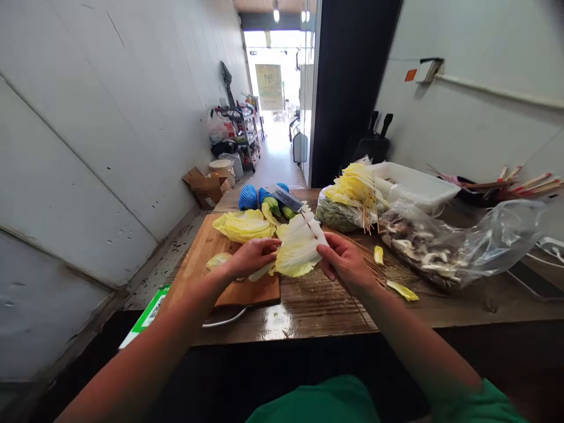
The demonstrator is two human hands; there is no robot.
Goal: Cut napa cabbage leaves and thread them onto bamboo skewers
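Observation:
Above the right edge of the cutting board, a pale yellow and white napa cabbage leaf is held up between my two hands. My right hand is closed on the white stem side, thumb on top. A thin dark stick, seemingly a skewer, runs along the upper part of the leaf. My left hand pinches the leaf's left edge, its fingertips partly hidden. Behind my left hand lies a pile of cabbage leaves on the board, with a smaller leaf piece nearer me.
A knife lies behind, beside green vegetables in blue foam nets. Skewered cabbage leaves rest on a bag at right, near a white tray and a plastic bag of mushrooms. Loose skewers lie on the wooden table.

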